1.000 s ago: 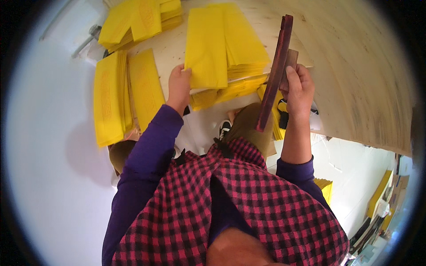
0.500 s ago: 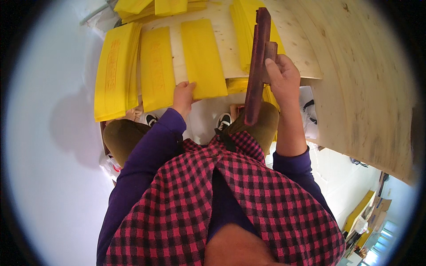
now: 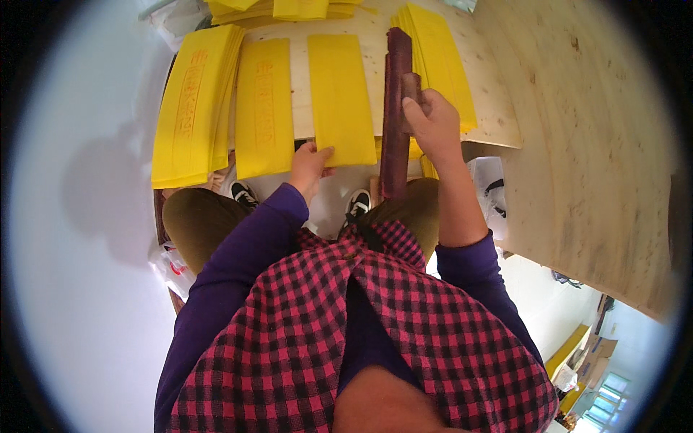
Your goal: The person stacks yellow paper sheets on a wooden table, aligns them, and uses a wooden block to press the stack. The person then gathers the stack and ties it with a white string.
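- A plywood table (image 3: pixel 498 108) is spreading before me.
- A printed yellow stack (image 3: pixel 189 108) is lying leftmost on it.
- A printed sheet (image 3: pixel 263 108), then a plain sheet (image 3: pixel 341 94), are lying to its right.
- I'm holding a long, red-stained block (image 3: pixel 395 115) just right of the plain sheet.
- My right hand (image 3: pixel 433 126) is gripping its wooden handle (image 3: pixel 412 85).
- My left hand (image 3: pixel 312 167) is pinching the plain sheet's near-left corner.
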Action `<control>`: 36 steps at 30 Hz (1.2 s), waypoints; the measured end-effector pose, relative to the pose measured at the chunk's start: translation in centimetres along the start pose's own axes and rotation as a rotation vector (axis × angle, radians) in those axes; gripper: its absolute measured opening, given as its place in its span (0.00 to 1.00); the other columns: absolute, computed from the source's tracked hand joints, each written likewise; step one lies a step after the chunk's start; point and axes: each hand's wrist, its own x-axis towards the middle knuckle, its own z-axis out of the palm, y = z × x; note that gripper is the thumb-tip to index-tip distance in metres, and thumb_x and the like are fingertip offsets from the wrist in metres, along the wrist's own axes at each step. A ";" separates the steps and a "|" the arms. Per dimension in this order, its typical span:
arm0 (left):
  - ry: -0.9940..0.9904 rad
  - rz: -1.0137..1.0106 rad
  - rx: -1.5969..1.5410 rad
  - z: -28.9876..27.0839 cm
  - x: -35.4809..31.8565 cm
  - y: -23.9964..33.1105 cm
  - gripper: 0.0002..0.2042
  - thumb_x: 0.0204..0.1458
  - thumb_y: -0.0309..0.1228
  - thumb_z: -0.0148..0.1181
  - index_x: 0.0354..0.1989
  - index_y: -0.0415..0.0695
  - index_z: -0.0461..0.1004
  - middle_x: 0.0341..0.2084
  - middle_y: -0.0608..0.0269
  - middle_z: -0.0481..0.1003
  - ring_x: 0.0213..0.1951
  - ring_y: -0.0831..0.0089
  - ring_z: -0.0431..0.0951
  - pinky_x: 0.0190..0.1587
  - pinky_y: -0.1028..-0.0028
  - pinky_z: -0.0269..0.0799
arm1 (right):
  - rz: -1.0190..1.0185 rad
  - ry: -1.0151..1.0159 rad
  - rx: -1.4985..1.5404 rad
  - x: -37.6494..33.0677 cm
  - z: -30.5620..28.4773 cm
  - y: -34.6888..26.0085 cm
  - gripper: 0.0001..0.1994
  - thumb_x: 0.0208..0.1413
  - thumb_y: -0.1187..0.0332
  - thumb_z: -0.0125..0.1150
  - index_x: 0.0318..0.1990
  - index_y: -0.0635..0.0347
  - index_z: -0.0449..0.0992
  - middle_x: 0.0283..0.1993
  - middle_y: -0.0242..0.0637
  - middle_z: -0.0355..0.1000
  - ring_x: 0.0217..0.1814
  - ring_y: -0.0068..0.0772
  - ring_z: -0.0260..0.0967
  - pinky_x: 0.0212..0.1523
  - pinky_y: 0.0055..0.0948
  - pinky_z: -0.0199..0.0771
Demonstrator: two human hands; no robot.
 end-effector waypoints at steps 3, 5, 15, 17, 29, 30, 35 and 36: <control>-0.037 -0.059 -0.043 -0.2 -0.4 -0.2 0.08 0.54 0.31 0.55 0.37 0.41 0.69 0.30 0.62 0.74 0.25 0.72 0.74 0.27 0.75 0.74 | -0.034 -0.072 -0.230 1.7 1.5 -0.5 0.20 0.46 0.53 0.54 0.31 0.65 0.72 0.27 0.53 0.71 0.32 0.56 0.69 0.35 0.44 0.68; -0.073 -0.092 -0.091 -0.3 -0.8 -0.4 0.08 0.55 0.32 0.54 0.38 0.41 0.69 0.30 0.62 0.73 0.26 0.72 0.74 0.29 0.75 0.75 | -0.056 -0.111 -0.348 3.1 3.0 -0.7 0.20 0.47 0.53 0.52 0.32 0.65 0.72 0.29 0.53 0.72 0.34 0.55 0.70 0.36 0.45 0.69; -0.127 -0.108 -0.169 -0.7 -1.5 -0.9 0.09 0.56 0.32 0.52 0.39 0.39 0.70 0.30 0.61 0.74 0.27 0.73 0.76 0.30 0.75 0.76 | -0.064 -0.313 -0.706 7.5 10.2 0.8 0.20 0.48 0.53 0.50 0.34 0.64 0.75 0.34 0.51 0.74 0.39 0.50 0.73 0.40 0.42 0.72; -0.141 -0.102 -0.173 -0.8 -1.6 -0.9 0.09 0.56 0.32 0.52 0.38 0.39 0.70 0.30 0.60 0.75 0.27 0.73 0.76 0.30 0.75 0.75 | -0.061 -0.328 -0.727 7.6 10.9 1.2 0.20 0.48 0.53 0.50 0.35 0.64 0.75 0.35 0.51 0.74 0.38 0.50 0.73 0.40 0.42 0.72; -0.179 -0.096 -0.206 -0.9 -1.3 -1.4 0.09 0.57 0.32 0.51 0.40 0.40 0.69 0.31 0.61 0.74 0.27 0.73 0.76 0.31 0.76 0.75 | -0.019 -0.316 -0.753 7.9 13.7 2.4 0.19 0.49 0.55 0.50 0.35 0.64 0.74 0.33 0.51 0.74 0.37 0.51 0.73 0.39 0.45 0.72; -0.190 -0.104 -0.213 -0.8 -1.2 -1.4 0.09 0.57 0.32 0.51 0.40 0.40 0.69 0.32 0.61 0.74 0.27 0.73 0.77 0.31 0.76 0.75 | -0.007 -0.323 -0.748 7.8 13.8 2.5 0.19 0.49 0.55 0.50 0.34 0.64 0.74 0.33 0.51 0.74 0.37 0.51 0.73 0.39 0.45 0.72; -0.185 -0.122 -0.173 -0.8 -1.1 -1.3 0.09 0.57 0.32 0.50 0.41 0.40 0.68 0.32 0.60 0.74 0.28 0.73 0.77 0.31 0.76 0.75 | -0.006 -0.309 -0.745 7.8 13.9 2.5 0.17 0.51 0.56 0.51 0.35 0.63 0.74 0.32 0.50 0.75 0.37 0.48 0.74 0.38 0.43 0.73; -0.192 -0.123 -0.175 -0.8 -1.1 -1.3 0.09 0.57 0.32 0.49 0.41 0.40 0.68 0.32 0.60 0.74 0.28 0.73 0.77 0.31 0.76 0.75 | -0.005 -0.301 -0.750 7.7 13.9 2.5 0.17 0.51 0.56 0.51 0.35 0.63 0.74 0.32 0.50 0.75 0.36 0.49 0.74 0.38 0.43 0.73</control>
